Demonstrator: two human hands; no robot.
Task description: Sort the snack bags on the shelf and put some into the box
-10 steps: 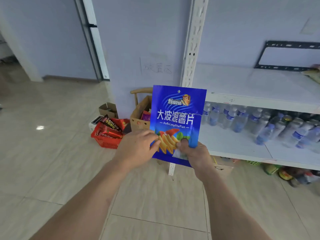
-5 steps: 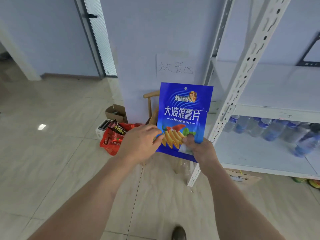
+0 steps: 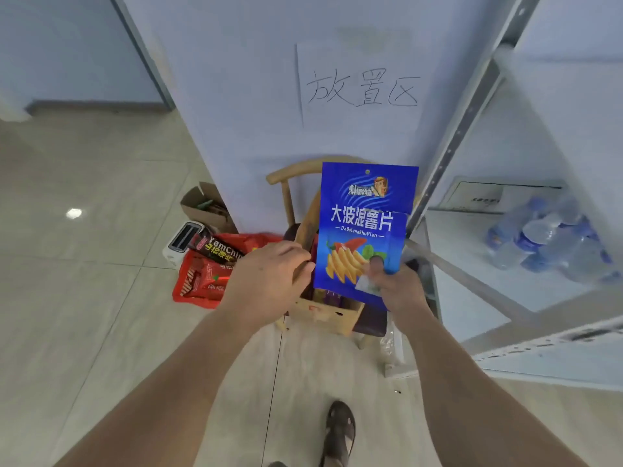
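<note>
Blue chip bag (image 3: 365, 230), upright, pinched at its lower right corner by the right hand (image 3: 396, 286), thumb on the front face. Left hand (image 3: 269, 276): a second ago gripping the bag's left edge, now just beside it with fingers loosely curled; whether it still touches cannot be told. Bag's position: now directly above the cardboard box (image 3: 332, 315), which sits on a wooden chair (image 3: 293, 183); a second ago the bag hung in front of the shelf (image 3: 526, 264). Judgement: carry nearly done, lowering into the box comes next. Left of the chair, on the floor: red basket (image 3: 202, 284) of snack packs. Right: water bottles (image 3: 546, 241) on the shelf. Far: paper sign (image 3: 362, 89) on the wall.
</note>
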